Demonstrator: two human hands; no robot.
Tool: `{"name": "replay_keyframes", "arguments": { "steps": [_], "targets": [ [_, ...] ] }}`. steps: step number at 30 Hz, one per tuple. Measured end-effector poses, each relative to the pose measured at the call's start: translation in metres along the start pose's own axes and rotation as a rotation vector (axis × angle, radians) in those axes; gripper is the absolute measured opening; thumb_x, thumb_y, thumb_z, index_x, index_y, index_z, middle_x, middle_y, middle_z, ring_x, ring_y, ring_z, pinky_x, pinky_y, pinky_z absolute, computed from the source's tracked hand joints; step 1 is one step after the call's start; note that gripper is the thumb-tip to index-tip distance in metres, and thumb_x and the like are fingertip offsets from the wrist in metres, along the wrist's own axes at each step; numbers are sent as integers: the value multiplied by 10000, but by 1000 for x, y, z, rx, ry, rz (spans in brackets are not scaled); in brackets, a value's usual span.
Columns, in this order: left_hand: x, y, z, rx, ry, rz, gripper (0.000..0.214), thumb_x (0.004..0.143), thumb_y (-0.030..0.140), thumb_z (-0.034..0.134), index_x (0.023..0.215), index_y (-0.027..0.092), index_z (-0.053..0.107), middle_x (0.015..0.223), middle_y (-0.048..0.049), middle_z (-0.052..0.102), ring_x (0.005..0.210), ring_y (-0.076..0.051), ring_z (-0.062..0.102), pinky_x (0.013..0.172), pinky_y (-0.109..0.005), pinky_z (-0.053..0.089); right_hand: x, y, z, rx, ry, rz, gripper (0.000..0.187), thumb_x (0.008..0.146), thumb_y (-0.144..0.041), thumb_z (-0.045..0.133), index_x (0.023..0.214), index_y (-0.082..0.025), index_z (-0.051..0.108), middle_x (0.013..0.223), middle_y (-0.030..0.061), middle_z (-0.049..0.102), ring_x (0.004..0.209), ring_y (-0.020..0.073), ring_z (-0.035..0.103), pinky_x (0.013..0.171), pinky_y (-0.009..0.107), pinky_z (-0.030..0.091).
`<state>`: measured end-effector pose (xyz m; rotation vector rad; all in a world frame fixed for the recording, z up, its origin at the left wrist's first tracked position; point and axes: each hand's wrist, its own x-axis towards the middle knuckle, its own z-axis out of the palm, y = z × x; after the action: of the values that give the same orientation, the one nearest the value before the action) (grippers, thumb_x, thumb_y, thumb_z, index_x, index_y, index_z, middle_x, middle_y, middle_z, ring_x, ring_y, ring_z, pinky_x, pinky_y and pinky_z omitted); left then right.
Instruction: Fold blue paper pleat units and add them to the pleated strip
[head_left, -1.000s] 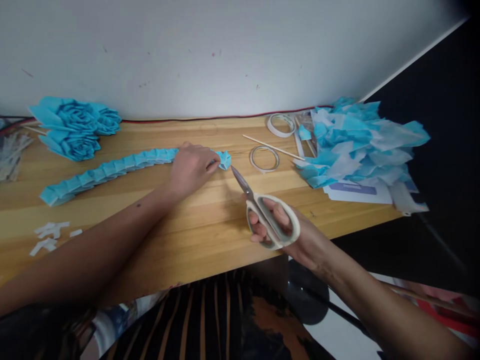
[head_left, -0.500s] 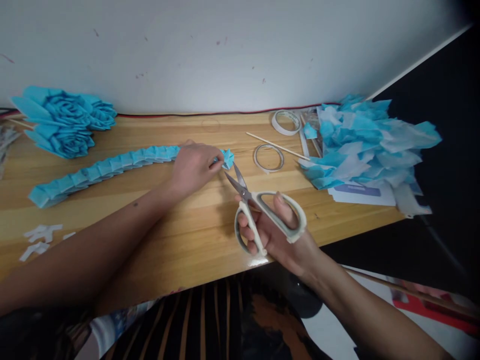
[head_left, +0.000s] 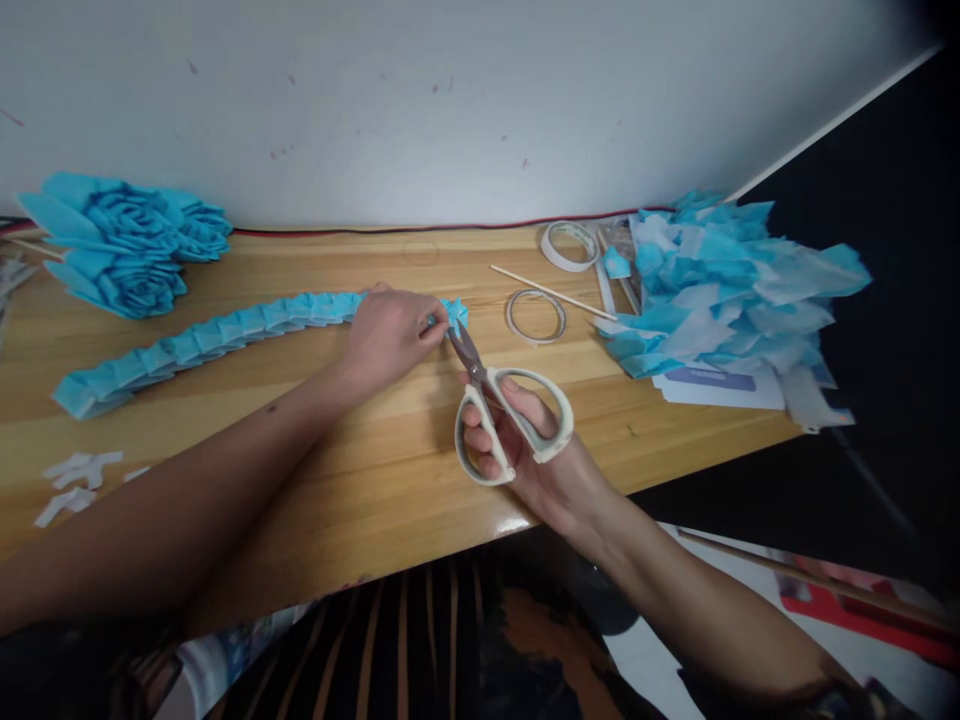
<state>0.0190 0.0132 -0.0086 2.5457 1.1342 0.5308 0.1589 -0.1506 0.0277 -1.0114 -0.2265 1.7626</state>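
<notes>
My right hand (head_left: 517, 430) has its thumb and fingers through the loops of white-handled scissors (head_left: 474, 370). The blades are nearly together, their tips at the blue paper end beside my left fingertips. My left hand (head_left: 394, 325) pinches the right end of a long strip of folded light blue crepe paper (head_left: 210, 340); part of that strip is hidden beneath the hand. A small blue paper tip (head_left: 457, 310) sticks out past the fingers. Whether the blades are cutting through anything is too small to tell.
Blue paper roses (head_left: 135, 235) lie at the back left, and white paper scraps (head_left: 75, 485) at the front left. A wooden stick (head_left: 551, 292), a tape roll (head_left: 570, 246) and a thinner tape ring (head_left: 535, 317) are right of centre. Loose blue petals (head_left: 735, 290) pile up at the right.
The scissors have moved left and slightly up, and their blades have gone from spread to nearly together at the paper end. My left hand has stayed almost still.
</notes>
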Motion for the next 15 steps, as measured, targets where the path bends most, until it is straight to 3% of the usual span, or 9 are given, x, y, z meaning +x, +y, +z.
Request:
{"name": "replay_keyframes", "arguments": {
  "steps": [15],
  "targets": [
    [-1, 0, 2, -7, 30, 22, 225, 925, 275, 567, 803, 227, 750, 663, -5, 689, 665, -177, 601, 806, -369, 440, 6, 7, 7, 87, 56, -27, 328, 811, -440, 838, 967, -197, 682, 748, -31, 646, 581, 74, 536, 458, 196, 407]
  ]
}}
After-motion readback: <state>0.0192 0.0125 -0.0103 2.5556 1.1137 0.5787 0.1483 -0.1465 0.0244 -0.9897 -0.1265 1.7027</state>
